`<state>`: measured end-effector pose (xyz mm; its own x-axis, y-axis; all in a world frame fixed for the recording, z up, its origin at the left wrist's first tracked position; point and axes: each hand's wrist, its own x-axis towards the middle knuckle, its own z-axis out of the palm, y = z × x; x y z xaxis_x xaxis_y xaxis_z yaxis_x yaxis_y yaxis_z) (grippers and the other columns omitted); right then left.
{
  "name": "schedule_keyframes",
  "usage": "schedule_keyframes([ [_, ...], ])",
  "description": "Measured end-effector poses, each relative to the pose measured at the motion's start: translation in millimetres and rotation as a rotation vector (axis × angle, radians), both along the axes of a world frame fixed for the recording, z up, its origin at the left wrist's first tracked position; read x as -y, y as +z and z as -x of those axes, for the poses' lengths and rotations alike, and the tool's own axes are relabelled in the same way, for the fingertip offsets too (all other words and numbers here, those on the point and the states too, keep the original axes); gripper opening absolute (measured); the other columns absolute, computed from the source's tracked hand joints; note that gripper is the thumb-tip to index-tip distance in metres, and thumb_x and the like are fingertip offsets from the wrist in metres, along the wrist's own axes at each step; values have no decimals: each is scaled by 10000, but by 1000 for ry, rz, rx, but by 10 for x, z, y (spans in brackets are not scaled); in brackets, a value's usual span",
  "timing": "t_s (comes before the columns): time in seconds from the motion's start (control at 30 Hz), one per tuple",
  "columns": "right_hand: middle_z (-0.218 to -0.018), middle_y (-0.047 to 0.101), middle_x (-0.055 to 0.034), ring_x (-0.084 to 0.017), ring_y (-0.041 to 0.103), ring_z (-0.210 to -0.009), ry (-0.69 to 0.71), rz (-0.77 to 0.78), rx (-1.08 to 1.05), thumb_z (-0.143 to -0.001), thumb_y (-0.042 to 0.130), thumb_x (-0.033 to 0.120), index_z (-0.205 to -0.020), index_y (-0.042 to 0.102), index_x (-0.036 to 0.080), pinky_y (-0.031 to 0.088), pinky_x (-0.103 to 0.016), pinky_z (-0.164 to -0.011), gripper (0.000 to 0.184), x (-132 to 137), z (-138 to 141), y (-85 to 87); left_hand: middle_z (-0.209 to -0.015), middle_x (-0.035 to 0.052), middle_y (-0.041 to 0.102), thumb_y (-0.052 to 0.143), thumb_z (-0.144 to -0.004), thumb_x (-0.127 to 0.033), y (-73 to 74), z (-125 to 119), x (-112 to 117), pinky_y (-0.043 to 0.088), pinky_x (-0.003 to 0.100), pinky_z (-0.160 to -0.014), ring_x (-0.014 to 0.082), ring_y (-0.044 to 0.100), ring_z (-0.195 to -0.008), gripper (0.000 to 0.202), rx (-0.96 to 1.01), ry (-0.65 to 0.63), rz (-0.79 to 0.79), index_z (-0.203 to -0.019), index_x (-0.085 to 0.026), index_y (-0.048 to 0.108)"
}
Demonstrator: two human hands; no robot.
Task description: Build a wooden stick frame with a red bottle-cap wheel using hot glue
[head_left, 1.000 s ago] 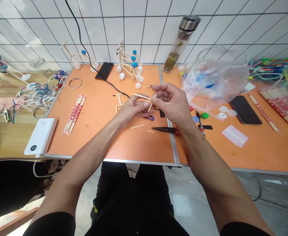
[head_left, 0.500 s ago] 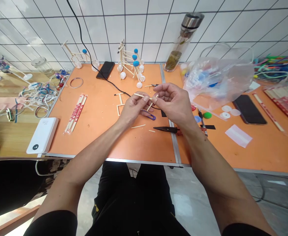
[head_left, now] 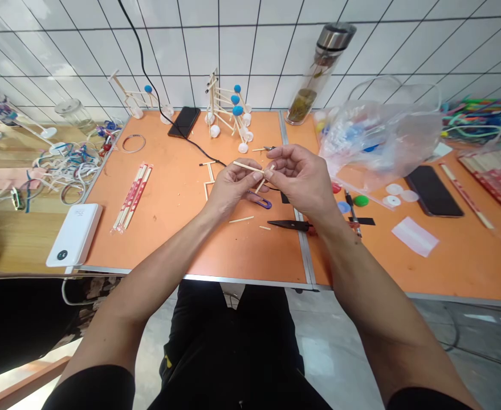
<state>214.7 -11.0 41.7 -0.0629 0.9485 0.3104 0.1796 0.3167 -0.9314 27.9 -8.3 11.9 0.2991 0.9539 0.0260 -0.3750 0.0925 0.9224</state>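
Both hands are over the worktop (head_left: 165, 250), close together. The left hand (head_left: 229, 191) pinches a long pale stick (head_left: 247, 166) between thumb and fingers. The right hand (head_left: 298, 177) pinches with thumb and forefinger where the long stick meets a short pale stick (head_left: 260, 185), which slants across its end. Both sticks are clear of the worktop surface; whether they are fixed to each other cannot be told. A purple looped item (head_left: 264, 203) shows just below the left fingers; whether it is held or lies loose cannot be told.

Just left of the left hand lies a stick frame (head_left: 208, 182), partly hidden by that hand. Nearer the worktop's front edge lie a thin stick piece (head_left: 241, 219) and a smaller offcut (head_left: 264, 228). Dark-nosed pliers (head_left: 288, 225) lie beside the offcut, their handles partly hidden by the right forearm.

At the back stands a stick model with blue balls (head_left: 222, 108), with a dark phone (head_left: 184, 122) to its left and a tall clear bottle (head_left: 308, 91) to its right. Left of the forearms lie wrapped sticks (head_left: 133, 196) and a white power bank (head_left: 74, 234). To the right, a clear plastic bag (head_left: 382, 136) lies behind a green disc (head_left: 361, 200) and a second phone (head_left: 434, 191).
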Motion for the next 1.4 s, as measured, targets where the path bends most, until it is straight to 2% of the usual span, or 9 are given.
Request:
schedule_keyframes([
  [0.17, -915, 778, 7, -188, 764, -825, -9, 1, -16, -843, 970, 368, -1113, 763, 286, 681, -349, -767, 351, 8, -5, 16, -1018, 5, 825, 1079, -742, -582, -6, 24, -24, 688, 251, -640, 182, 844, -874, 627, -16, 63, -35, -1100, -222, 711],
  [0.37, -923, 771, 7, -184, 755, -796, 2, 13, -21, -834, 975, 367, -1114, 763, 287, 685, -360, -771, 360, 1, -19, 19, -1015, 31, 854, 1084, -731, -619, 0, 38, -15, 693, 277, -677, 195, 847, -859, 706, -81, -36, -16, -1183, -221, 714],
  [0.53, -909, 769, 4, -191, 749, -820, -9, 3, 2, -828, 1005, 433, -1115, 768, 291, 673, -351, -752, 399, -3, -38, 19, -1072, 23, 873, 1078, -743, -579, 31, 101, -53, 682, 269, -753, 170, 838, -889, 641, -89, 53, -55, -1149, -244, 712],
  [0.73, -899, 759, 14, -187, 725, -798, -8, -32, 51, -836, 904, 297, -1139, 766, 292, 642, -368, -770, 333, -18, -32, -20, -892, 1, 832, 1068, -767, -621, 151, 266, -124, 601, 223, -639, 127, 770, -715, 590, -151, 108, -166, -1085, -235, 756],
  [0.9, -913, 760, 14, -195, 725, -814, -7, -60, 85, -836, 862, 278, -1147, 769, 299, 647, -381, -802, 325, -31, -31, -61, -801, 33, 833, 1042, -836, -558, 182, 301, -119, 574, 228, -590, 118, 713, -606, 488, -246, 21, -215, -1056, -188, 811],
  [1.07, -1021, 733, -7, -218, 779, -838, 29, -31, 5, -892, 885, 399, -1161, 757, 318, 701, -421, -827, 309, -12, 32, -128, -744, 34, 823, 1031, -847, -505, 170, 236, -89, 558, 221, -563, 114, 696, -576, 403, -270, 82, -185, -947, -176, 820],
  [1.17, -1063, 716, -20, -236, 798, -868, 19, -3, -59, -907, 918, 506, -1213, 747, 339, 721, -439, -828, 389, -25, 67, -172, -758, 33, 837, 1038, -835, -520, 189, 224, -75, 553, 213, -559, 110, 698, -579, 414, -239, 146, -156, -931, -184, 817],
  [1.4, -1108, 780, -27, -232, 816, -951, 46, 75, -210, -783, 1037, 654, -1253, 760, 317, 758, -466, -958, 641, -99, 56, -242, -797, 18, 854, 1019, -841, -483, 180, 261, -110, 519, 200, -544, 91, 671, -570, 354, -177, 251, -60, -938, -204, 823],
])
